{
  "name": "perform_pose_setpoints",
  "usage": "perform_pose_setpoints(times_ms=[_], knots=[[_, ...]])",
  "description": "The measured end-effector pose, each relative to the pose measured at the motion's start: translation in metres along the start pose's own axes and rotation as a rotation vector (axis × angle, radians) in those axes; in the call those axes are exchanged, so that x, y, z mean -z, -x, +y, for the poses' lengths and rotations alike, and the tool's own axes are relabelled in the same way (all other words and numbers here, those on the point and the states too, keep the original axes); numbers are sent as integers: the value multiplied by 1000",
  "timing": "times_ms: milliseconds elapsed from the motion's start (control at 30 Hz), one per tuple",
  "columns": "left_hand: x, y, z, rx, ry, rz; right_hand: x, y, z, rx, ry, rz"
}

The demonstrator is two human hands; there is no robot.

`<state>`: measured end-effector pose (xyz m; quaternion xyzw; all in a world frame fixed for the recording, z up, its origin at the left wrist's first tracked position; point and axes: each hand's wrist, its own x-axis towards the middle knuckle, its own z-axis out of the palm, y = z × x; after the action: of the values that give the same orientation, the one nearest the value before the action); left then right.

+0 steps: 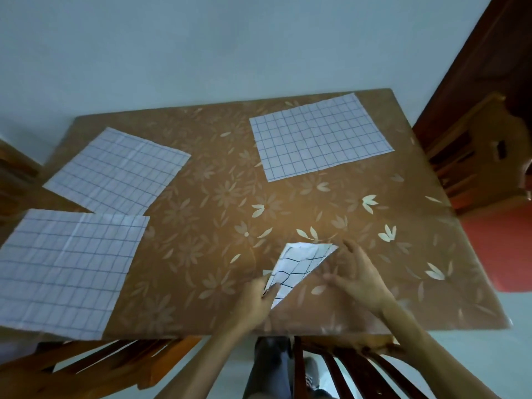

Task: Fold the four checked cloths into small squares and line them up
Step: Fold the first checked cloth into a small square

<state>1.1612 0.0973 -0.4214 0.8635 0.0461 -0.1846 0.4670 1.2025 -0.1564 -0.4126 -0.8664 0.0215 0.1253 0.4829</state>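
The left hand [253, 298] and right hand [358, 279] reach in over the near edge of the table [213, 180]. The left hand pinches the lower corner of a folded checked cloth [299, 263] between thumb and curled fingers. That cloth slants up and away from the pinch, and its far tip ends just ahead of the right hand. The right hand is blurred, palm down with fingers spread. Its fingertips are just beside the cloth's right edge, and whether they touch it cannot be told.

Well to the left of the left hand, a near flat cloth [66, 272] lies unfolded and overhangs the table's near-left edge. Beyond it, further from the left hand, a second flat cloth [118, 171] lies turned at an angle, and the two meet or slightly overlap at a corner. Far ahead of the right hand, near the table's far-right corner, lies a third flat cloth [319, 136].

The table has a brown cover with a flower print. To the right of the right hand, past the table edge, stands a wooden chair [489, 156] with a red seat. Below both wrists, slatted chair backs [345, 367] show under the table's near edge.
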Motion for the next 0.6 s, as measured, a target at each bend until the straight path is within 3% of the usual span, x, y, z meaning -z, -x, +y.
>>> perform_pose_setpoints(times_ms=[100, 300, 433, 533, 600], knots=[[14, 7, 23, 110, 215, -63, 7, -2, 12, -171, -261, -235], [28, 7, 29, 336, 720, -286, -5, 6, 19, -226, -418, -520], [26, 3, 20, 382, 880, -283, -13, 9, 8, -268, -579, -460], [26, -3, 9, 419, 853, -264, -14, 9, 1, -352, -827, -382], [28, -5, 4, 438, 846, -282, -13, 7, 1, -433, -955, -436]])
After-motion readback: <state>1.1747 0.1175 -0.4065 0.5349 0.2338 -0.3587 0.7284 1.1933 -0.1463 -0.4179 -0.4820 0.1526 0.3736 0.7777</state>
